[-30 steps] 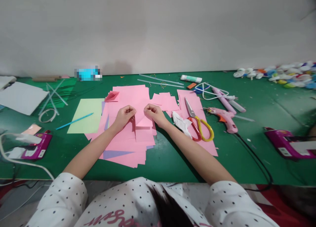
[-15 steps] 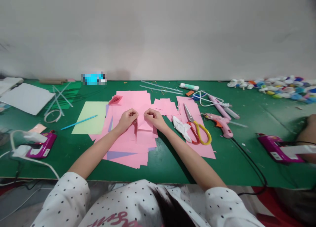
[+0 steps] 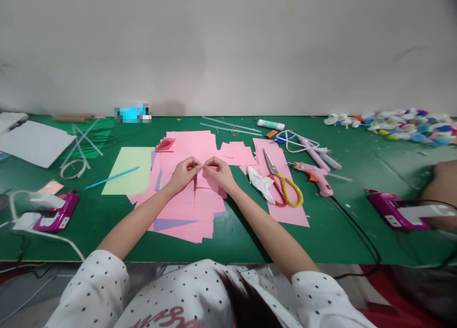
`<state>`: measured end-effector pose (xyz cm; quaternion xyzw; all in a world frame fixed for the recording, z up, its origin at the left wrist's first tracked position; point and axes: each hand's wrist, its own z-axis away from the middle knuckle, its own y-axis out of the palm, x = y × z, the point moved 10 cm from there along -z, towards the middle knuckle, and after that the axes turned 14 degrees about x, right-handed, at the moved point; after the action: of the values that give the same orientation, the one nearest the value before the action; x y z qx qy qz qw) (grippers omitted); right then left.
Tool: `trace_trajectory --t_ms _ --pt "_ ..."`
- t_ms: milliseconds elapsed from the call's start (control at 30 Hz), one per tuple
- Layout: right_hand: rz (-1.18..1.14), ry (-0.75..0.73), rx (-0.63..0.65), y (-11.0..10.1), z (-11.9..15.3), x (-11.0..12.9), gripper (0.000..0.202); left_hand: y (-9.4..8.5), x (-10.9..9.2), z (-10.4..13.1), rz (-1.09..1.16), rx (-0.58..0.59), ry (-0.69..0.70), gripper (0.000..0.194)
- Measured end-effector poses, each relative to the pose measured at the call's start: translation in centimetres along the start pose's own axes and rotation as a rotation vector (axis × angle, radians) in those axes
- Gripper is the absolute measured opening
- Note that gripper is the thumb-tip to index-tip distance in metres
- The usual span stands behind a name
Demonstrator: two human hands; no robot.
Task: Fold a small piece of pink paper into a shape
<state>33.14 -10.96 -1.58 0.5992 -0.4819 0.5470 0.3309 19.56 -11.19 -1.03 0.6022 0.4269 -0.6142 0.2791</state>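
Both of my hands meet over a pile of pink paper sheets (image 3: 185, 213) in the middle of the table. My left hand (image 3: 184, 174) pinches a piece of pink paper, whose darker edge hangs down below the fingers. Close beside it, my right hand (image 3: 218, 172) has thumb and forefinger pressed together on the paper at its upper edge. A folded, fanned pink paper (image 3: 165, 144) rests at the top left of the pile. Smaller pink pieces (image 3: 238, 153) lie just beyond my right hand.
Right of the pile are scissors (image 3: 293, 194), a crumpled tissue (image 3: 260, 183), a pink glue gun (image 3: 317, 178) and a glue stick (image 3: 270, 124). A blue pencil (image 3: 112, 177) crosses pale green paper (image 3: 124, 190). Purple power strips (image 3: 392, 213) stand at both sides. Another person's arm shows far right.
My right hand has moved left, so its fingertips now nearly touch those of my left hand. The pink flap that showed below my right hand is less visible.
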Motion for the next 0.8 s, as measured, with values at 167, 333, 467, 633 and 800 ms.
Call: trace_trajectory --t_ms 167,333,467,633,800 --pt "-0.039 0.024 0.002 -0.3 -0.1 -0.3 0.008 -0.2 -0.3 0.0 -0.058 -0.022 0.011 0.026" --pt "-0.079 0.033 -0.071 -1.7 -0.1 -1.2 0.010 -1.4 0.3 0.1 0.008 -0.110 -0.003 0.024" --pt "-0.223 0.091 -0.111 -2.2 0.0 -2.3 0.011 -1.9 0.9 0.2 0.064 -0.158 -0.019 0.021" --pt "-0.310 0.086 -0.137 -2.1 0.1 -2.5 0.011 -2.1 1.2 0.3 0.083 -0.184 -0.033 0.018" --pt "-0.179 0.044 -0.094 -1.8 -0.2 -1.6 0.019 -1.8 0.8 0.1 0.045 -0.155 -0.039 0.019"
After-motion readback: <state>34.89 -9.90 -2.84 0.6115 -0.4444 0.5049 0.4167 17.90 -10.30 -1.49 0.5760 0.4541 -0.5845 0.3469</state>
